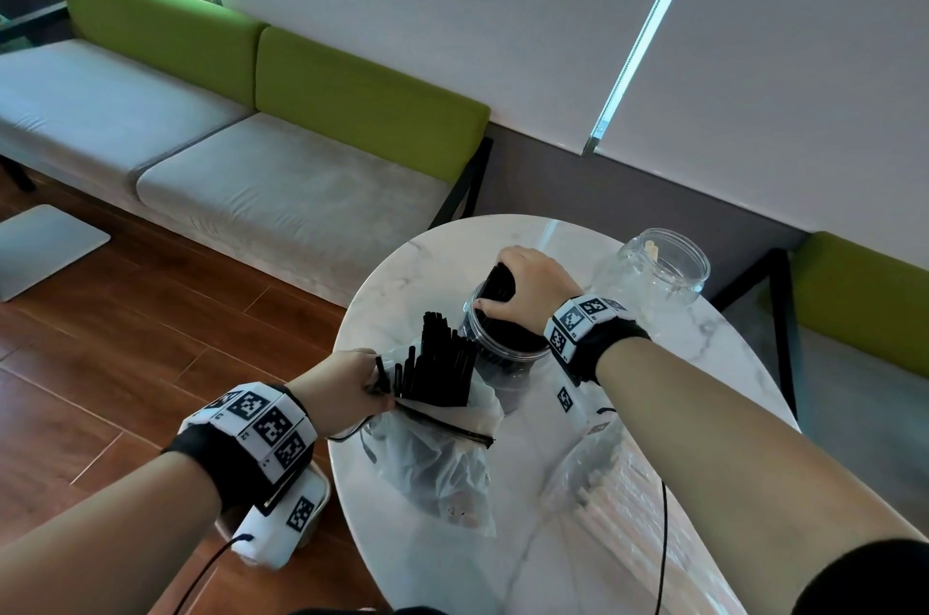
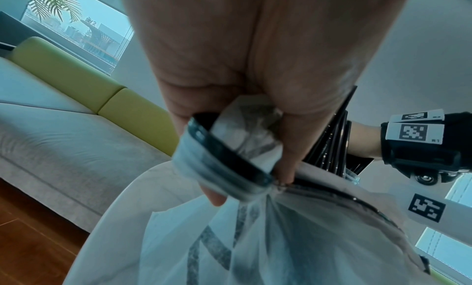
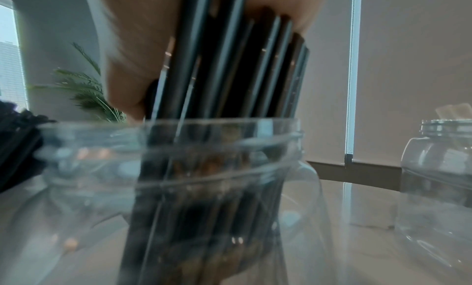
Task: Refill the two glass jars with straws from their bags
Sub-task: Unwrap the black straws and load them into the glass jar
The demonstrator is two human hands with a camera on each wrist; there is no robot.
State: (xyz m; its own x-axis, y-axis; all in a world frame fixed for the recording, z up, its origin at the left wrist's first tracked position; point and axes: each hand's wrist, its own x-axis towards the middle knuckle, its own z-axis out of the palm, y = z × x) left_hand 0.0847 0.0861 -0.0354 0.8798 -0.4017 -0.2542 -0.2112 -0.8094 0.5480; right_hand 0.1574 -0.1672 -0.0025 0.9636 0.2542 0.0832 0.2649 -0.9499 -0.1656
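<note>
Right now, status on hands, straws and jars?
Right hand grips black straws, lowering them into near jar. Left hand pinches bag mouth. Far jar nearly empty. No obstruction seen.

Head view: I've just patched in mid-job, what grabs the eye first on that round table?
The right hand grips a bundle of black straws and lowers it into the near glass jar at the table's middle. Just in front, the left hand pinches open the clear bag, more black straws fanning out of it. The second glass jar stands at the far right, nearly empty.
</note>
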